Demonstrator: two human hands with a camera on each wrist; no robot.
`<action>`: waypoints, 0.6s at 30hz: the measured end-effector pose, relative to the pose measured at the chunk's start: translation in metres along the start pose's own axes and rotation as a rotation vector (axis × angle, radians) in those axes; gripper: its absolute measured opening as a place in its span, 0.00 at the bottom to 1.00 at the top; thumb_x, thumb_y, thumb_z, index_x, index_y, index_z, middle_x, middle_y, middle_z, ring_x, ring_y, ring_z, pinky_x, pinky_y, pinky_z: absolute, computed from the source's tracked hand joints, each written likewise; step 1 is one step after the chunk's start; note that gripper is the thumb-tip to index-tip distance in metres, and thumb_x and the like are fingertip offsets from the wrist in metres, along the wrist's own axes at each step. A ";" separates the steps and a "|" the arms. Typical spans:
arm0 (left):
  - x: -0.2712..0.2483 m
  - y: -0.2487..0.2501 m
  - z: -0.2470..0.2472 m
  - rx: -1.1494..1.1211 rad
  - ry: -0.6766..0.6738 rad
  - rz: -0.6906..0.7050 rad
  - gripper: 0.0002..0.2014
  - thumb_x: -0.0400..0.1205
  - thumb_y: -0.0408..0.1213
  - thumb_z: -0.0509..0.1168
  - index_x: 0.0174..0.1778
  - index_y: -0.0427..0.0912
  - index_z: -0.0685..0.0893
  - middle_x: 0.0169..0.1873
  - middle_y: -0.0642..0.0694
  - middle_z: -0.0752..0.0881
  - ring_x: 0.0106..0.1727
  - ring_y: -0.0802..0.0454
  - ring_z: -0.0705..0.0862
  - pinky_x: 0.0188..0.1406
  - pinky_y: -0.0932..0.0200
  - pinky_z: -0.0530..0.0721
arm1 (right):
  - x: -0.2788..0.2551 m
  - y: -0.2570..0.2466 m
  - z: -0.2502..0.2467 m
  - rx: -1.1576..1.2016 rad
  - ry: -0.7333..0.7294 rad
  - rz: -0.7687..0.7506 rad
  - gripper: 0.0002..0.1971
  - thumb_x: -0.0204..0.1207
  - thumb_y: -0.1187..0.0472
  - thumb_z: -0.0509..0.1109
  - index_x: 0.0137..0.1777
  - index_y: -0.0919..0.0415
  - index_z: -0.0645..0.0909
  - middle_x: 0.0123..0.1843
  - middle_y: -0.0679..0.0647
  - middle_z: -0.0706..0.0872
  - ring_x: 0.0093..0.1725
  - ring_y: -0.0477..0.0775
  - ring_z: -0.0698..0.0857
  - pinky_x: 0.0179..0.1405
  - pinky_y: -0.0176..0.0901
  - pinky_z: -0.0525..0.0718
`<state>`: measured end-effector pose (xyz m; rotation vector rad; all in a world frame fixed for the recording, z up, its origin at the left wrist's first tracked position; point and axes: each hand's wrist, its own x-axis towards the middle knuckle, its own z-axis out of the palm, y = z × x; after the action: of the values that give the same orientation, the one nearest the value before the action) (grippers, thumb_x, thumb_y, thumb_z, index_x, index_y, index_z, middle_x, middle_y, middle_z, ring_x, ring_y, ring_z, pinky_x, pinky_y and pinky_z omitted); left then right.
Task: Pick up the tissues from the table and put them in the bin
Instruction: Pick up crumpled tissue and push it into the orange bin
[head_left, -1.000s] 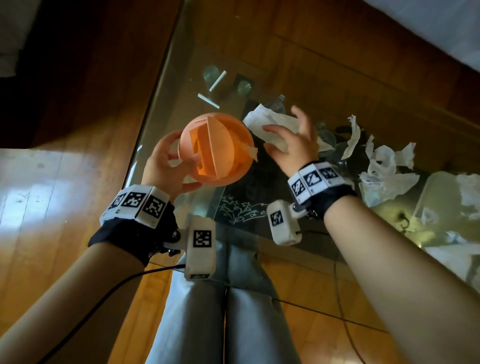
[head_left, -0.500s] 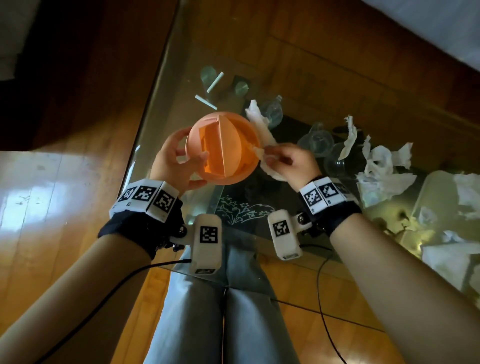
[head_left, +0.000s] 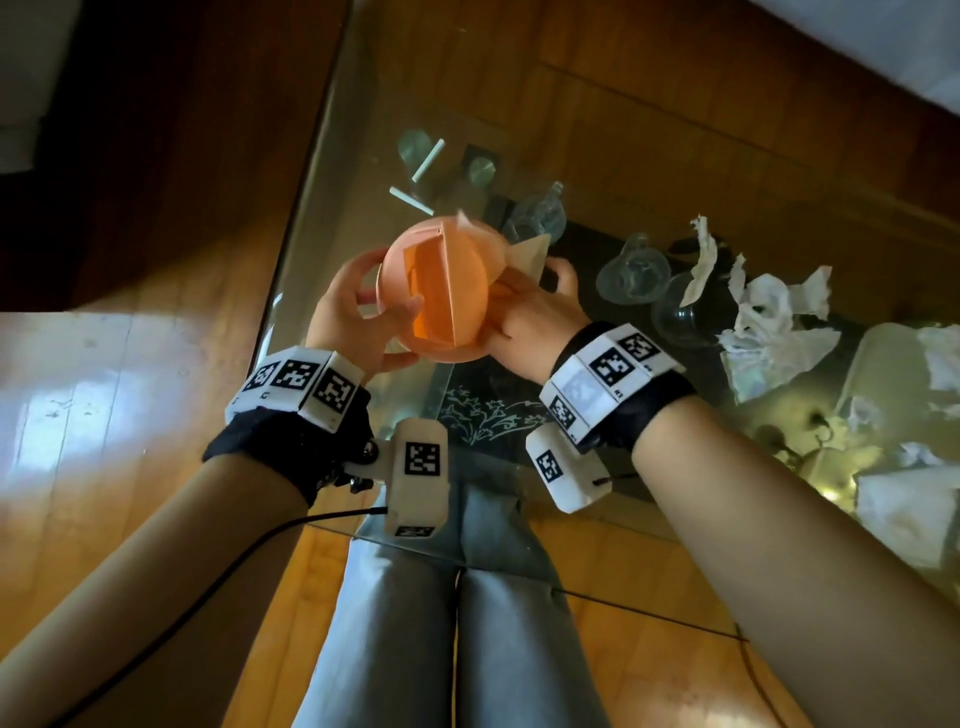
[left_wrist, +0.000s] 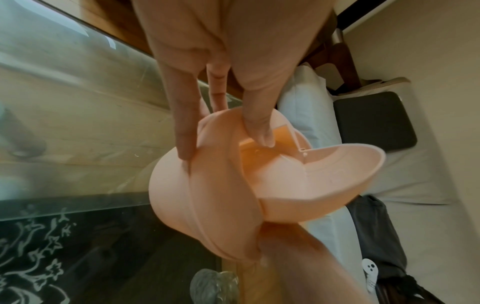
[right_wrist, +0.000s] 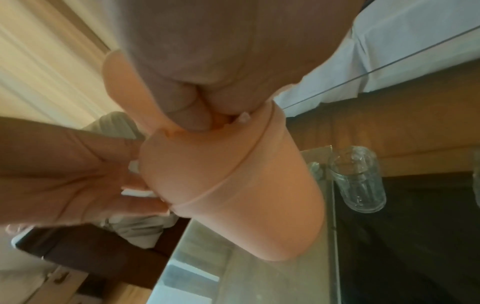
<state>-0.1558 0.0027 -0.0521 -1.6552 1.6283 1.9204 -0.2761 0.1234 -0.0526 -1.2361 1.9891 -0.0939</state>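
tissues (head_left: 774, 322) lie crumpled in a heap on the glass table (head_left: 332, 171), well right of the hands, with more at the far right edge, so most of the job looks left to do. left hand (head_left: 353, 322) grips the orange bin (head_left: 436, 291), thumb on its swing lid. right hand (head_left: 524, 317), fingers curled, pushes one tissue (head_left: 530, 252) in at the lid's edge; it's only partly in.
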 end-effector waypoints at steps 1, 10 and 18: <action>0.001 0.000 0.000 0.006 -0.001 0.000 0.27 0.74 0.31 0.69 0.67 0.55 0.71 0.47 0.54 0.78 0.66 0.38 0.78 0.49 0.30 0.85 | -0.001 0.000 -0.004 0.018 0.002 -0.024 0.09 0.78 0.57 0.55 0.46 0.51 0.78 0.60 0.52 0.81 0.70 0.55 0.70 0.75 0.60 0.49; 0.002 0.001 0.000 -0.008 0.008 -0.024 0.28 0.73 0.30 0.70 0.67 0.55 0.72 0.46 0.55 0.79 0.66 0.37 0.78 0.49 0.29 0.85 | -0.035 0.031 -0.001 0.644 0.383 0.214 0.25 0.68 0.64 0.75 0.66 0.56 0.75 0.75 0.56 0.64 0.67 0.46 0.68 0.65 0.41 0.75; 0.003 0.004 -0.001 -0.038 -0.027 -0.055 0.26 0.74 0.31 0.69 0.64 0.56 0.72 0.48 0.53 0.78 0.67 0.36 0.77 0.50 0.31 0.85 | -0.026 0.002 0.007 -0.052 0.157 0.031 0.19 0.70 0.46 0.68 0.61 0.46 0.77 0.74 0.43 0.73 0.81 0.51 0.52 0.75 0.66 0.34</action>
<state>-0.1588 -0.0012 -0.0523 -1.6625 1.5304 1.9500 -0.2669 0.1470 -0.0431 -1.2633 2.1575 -0.1287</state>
